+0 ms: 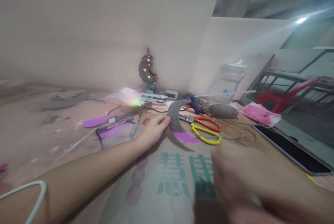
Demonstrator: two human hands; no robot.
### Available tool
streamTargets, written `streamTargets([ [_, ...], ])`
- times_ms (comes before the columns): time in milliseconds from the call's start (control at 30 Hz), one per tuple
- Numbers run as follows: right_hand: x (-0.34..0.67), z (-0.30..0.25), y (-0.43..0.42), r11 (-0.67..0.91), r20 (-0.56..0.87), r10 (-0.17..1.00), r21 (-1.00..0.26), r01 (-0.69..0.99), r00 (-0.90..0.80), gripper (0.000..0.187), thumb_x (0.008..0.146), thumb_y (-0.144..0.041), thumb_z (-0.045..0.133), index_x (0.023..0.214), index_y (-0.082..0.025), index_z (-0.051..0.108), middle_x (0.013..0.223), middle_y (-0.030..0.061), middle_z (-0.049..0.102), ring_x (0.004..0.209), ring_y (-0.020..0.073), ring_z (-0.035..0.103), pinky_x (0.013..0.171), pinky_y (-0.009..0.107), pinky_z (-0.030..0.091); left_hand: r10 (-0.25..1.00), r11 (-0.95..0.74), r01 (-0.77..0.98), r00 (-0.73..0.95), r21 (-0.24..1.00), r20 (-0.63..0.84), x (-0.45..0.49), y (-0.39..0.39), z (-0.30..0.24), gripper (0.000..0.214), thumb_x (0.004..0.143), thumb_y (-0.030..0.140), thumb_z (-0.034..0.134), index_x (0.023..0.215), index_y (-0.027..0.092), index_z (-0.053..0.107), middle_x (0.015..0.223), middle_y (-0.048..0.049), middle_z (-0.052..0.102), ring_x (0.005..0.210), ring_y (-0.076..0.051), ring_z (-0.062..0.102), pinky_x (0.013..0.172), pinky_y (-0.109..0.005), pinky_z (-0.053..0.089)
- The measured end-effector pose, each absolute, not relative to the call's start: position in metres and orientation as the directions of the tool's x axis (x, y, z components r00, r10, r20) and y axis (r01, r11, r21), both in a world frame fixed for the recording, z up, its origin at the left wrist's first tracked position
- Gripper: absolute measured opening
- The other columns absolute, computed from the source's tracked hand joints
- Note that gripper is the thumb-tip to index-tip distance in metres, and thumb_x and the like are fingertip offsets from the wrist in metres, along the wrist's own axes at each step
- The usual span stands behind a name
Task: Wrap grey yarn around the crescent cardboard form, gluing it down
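My left hand (pixel 152 130) reaches out across the table and pinches the lower end of a grey yarn-wrapped crescent (pixel 174 115), holding it just above the cardboard sheet (pixel 169 178) with green printed characters. The crescent's purple tip (pixel 185 136) shows below the wrapped part. My right hand (pixel 250 182) is close to the camera at the lower right, heavily blurred by motion, so its fingers cannot be read. A ball of grey yarn (pixel 221 111) lies behind the crescent, with loose yarn (pixel 241 135) trailing toward the front.
Orange scissors (pixel 206 122) and yellow scissors (pixel 206 136) lie right of the crescent. A finished crescent with coloured pompoms (pixel 146 69) leans on the wall. Purple cut-outs (pixel 96 121), a blue glue gun (pixel 193 104), a plastic jar (pixel 229 81), a tablet (pixel 294 149), a pink bag (pixel 259 112).
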State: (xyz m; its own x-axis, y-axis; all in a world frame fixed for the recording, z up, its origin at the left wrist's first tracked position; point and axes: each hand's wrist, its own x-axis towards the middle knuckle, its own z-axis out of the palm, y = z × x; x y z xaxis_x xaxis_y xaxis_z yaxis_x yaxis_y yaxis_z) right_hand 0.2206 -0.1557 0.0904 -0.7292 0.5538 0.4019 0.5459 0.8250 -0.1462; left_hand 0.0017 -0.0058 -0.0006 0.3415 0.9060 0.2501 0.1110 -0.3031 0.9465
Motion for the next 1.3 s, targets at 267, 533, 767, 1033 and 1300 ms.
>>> streamTargets([
  [267, 0.216, 0.036, -0.079, 0.454, 0.341, 0.882, -0.42, 0.786, -0.326, 0.02, 0.085, -0.038, 0.061, 0.09, -0.019, 0.057, 0.079, 0.0038, 0.062, 0.07, 0.0169, 0.056, 0.064, 0.029, 0.043, 0.934, -0.191, 0.008, 0.308, 0.982, 0.179, 0.0, -0.002, -0.003, 0.039, 0.084, 0.053, 0.053, 0.069, 0.017, 0.051, 0.061, 0.0024, 0.051, 0.056, -0.01, 0.043, 0.052, -0.022, 0.031],
  [533, 0.207, 0.011, -0.077, 0.361, 0.327, 0.927, -0.635, 0.682, -0.186, 0.02, 0.087, -0.032, 0.054, 0.072, -0.02, 0.049, 0.061, -0.0025, 0.054, 0.054, 0.0112, 0.049, 0.052, 0.023, 0.037, 0.908, -0.217, -0.015, 0.363, 0.976, 0.208, 0.002, -0.008, -0.001, 0.036, 0.084, 0.053, 0.056, 0.084, 0.017, 0.055, 0.064, 0.0043, 0.05, 0.055, -0.008, 0.046, 0.053, -0.019, 0.037],
  [767, 0.209, 0.011, -0.079, 0.636, 0.545, 0.644, 0.007, 0.771, -0.536, 0.021, 0.088, -0.02, 0.053, 0.067, -0.019, 0.051, 0.061, -0.0011, 0.051, 0.057, 0.0119, 0.042, 0.053, 0.026, 0.029, 0.856, -0.248, 0.013, 0.472, 0.969, 0.212, 0.004, -0.013, 0.005, 0.052, 0.077, 0.057, 0.062, 0.106, 0.014, 0.057, 0.082, -0.0027, 0.061, 0.064, -0.012, 0.056, 0.061, -0.024, 0.047],
  [1033, 0.207, 0.019, -0.083, 0.764, 0.404, 0.394, 0.355, 0.538, -0.826, 0.029, 0.095, -0.01, 0.038, 0.075, -0.017, 0.058, 0.068, 0.0038, 0.055, 0.064, 0.0168, 0.041, 0.061, 0.031, 0.029, 0.914, -0.221, 0.429, 0.403, 0.876, 0.033, -0.003, -0.009, -0.002, 0.059, 0.079, 0.072, 0.045, 0.081, 0.017, 0.067, 0.079, -0.0057, 0.069, 0.074, -0.022, 0.062, 0.064, -0.028, 0.043],
  [1300, 0.208, 0.012, -0.082, 0.729, 0.537, 0.596, -0.049, 0.683, -0.598, 0.024, 0.093, -0.038, 0.054, 0.081, -0.017, 0.055, 0.073, 0.003, 0.059, 0.066, 0.015, 0.049, 0.06, 0.027, 0.036, 0.953, -0.174, 0.418, 0.301, 0.892, 0.045, -0.005, -0.009, 0.002, 0.058, 0.075, 0.073, 0.049, 0.073, 0.018, 0.069, 0.078, -0.0064, 0.072, 0.076, -0.023, 0.064, 0.072, -0.029, 0.044],
])
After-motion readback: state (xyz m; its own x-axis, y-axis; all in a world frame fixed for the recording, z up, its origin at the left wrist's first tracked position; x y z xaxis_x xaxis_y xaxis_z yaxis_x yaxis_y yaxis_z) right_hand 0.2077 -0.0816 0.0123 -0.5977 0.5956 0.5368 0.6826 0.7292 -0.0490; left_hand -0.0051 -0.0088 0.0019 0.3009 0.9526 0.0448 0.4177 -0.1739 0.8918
